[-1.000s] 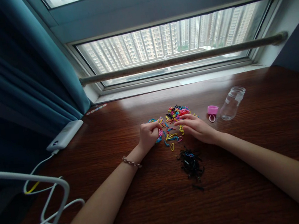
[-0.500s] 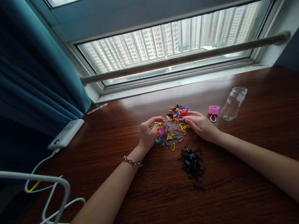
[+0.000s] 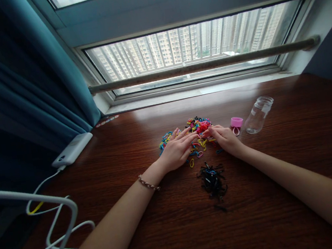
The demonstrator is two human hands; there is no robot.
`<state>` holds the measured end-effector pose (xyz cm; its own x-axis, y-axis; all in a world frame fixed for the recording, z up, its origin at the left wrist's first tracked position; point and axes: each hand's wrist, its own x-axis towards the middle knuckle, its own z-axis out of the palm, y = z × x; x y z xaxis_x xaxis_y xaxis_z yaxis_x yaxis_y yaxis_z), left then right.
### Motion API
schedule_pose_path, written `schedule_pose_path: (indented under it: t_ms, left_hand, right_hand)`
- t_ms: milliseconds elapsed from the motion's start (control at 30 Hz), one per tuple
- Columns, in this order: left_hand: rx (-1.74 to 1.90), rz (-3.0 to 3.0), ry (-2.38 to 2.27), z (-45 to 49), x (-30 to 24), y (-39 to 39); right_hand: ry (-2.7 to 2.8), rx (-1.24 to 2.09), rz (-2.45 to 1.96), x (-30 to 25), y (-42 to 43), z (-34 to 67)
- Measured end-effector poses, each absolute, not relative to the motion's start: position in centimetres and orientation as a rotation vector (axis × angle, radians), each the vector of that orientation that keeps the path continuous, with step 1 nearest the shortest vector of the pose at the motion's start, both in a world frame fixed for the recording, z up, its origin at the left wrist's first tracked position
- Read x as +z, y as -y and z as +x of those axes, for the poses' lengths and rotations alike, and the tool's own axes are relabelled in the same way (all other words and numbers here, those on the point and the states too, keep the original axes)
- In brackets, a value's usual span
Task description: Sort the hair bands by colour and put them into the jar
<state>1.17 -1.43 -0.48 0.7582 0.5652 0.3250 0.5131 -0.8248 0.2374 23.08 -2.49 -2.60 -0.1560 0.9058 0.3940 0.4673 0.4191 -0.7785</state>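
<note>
My left hand (image 3: 175,150) lies palm down with its fingers stretched out over colourful small elastic hair ties. Part of that bunch, the blue and yellow hair ties (image 3: 164,140), shows beyond its back edge. My right hand (image 3: 225,139) is at the right side of the mixed pile of hair ties (image 3: 198,125), by some red ones. Its thumb and fingers are drawn together; what is between them, if anything, is too small to make out. Loose yellow hair ties (image 3: 203,143) lie between the hands. Nearer me sits a separate heap of black hair ties (image 3: 212,179).
To the right stand a pink lid with a loop (image 3: 236,122) and a clear bottle (image 3: 259,115). A white power bank (image 3: 72,149) with a white cable (image 3: 54,206) is at the left, below the blue curtain (image 3: 54,74). The window has a rail (image 3: 201,67) across it.
My left hand has turned from curled around the colourful hair ties to flat, moving right across them, and that bunch now shows farther left. My right hand's fingers have drawn together.
</note>
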Motion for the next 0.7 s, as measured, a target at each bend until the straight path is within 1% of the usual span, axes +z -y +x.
schedule_pose_path:
  t_ms: [67,133,267,433,567,700]
  left_hand:
    - [0.533,2.837,-0.869,1.3,-0.5,1.5]
    - [0.500,2.835,-0.864,1.2,-0.6,1.5]
    - [0.543,2.786,-0.844,1.0,-0.7,1.4]
    - [0.836,2.586,-0.926,0.5,-1.1,1.2]
    - [0.977,2.455,-1.088,0.4,-1.4,1.1]
    - [0.931,2.510,-1.007,0.7,-1.3,1.0]
  right_hand:
    - [1.638,0.741,-1.171,-2.4,2.6,23.1]
    - [1.497,0.774,-1.181,-2.2,2.5,23.2]
    - [1.502,0.611,-1.254,-2.3,2.1,23.6]
    - [1.813,0.440,-1.260,-2.9,2.0,23.4]
    - [1.807,0.585,-1.210,-2.4,2.7,22.9]
    - [1.554,0.704,-1.179,-1.8,3.1,22.9]
